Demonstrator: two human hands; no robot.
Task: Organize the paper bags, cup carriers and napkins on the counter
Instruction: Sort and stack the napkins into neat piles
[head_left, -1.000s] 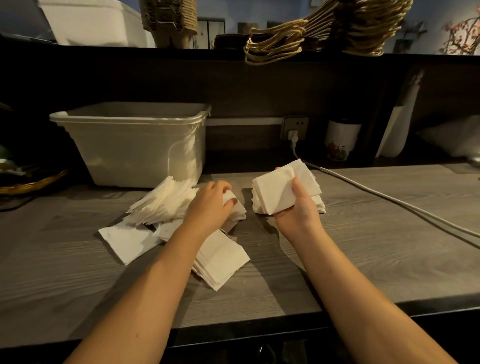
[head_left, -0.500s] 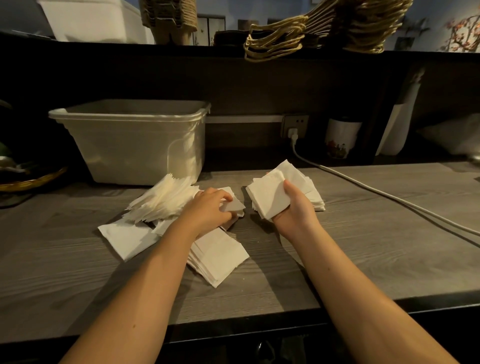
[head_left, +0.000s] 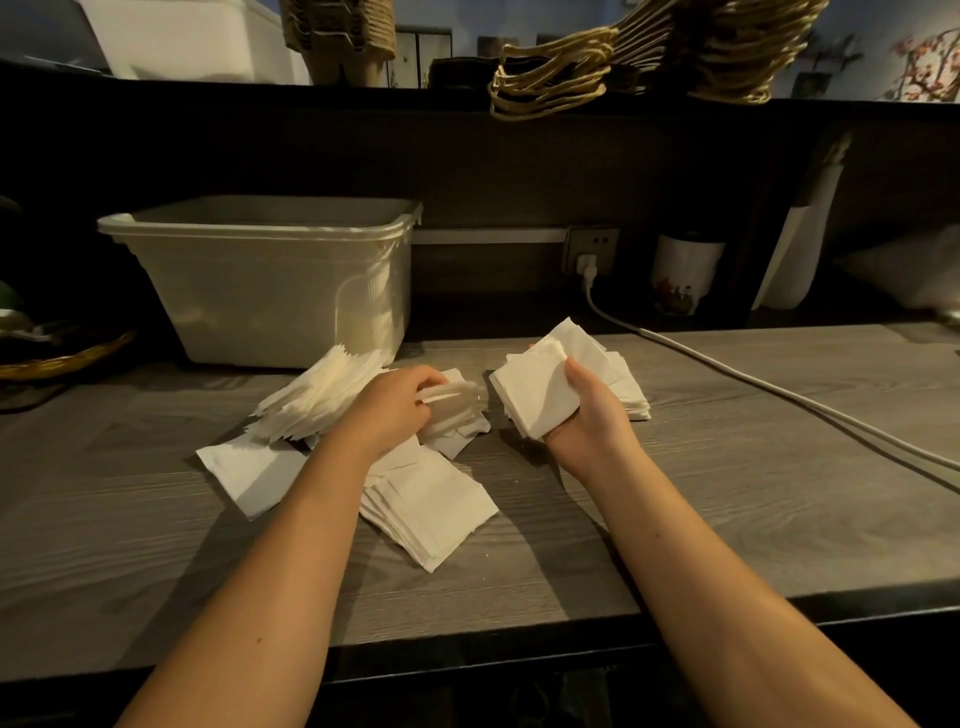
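Napkins (head_left: 322, 400) lie in loose white heaps on the grey counter (head_left: 727, 493), just in front of a pale plastic bin (head_left: 260, 291) at far left. The left hand (head_left: 395, 410) pinches a few sheets (head_left: 452, 395) raised off the middle heap. To the right, the right hand (head_left: 592, 421) grasps a stack (head_left: 530, 395), thumb on top, with a small pile (head_left: 631, 400) just behind. A white cable (head_left: 800, 399) crosses the counter's right side.

We read no text, napkins (head_left: 436, 512) plain white, plastic bin (head_left: 249, 291) unmarked, white cup (head_left: 684, 270) with a flower print, any lettering there too small to tell
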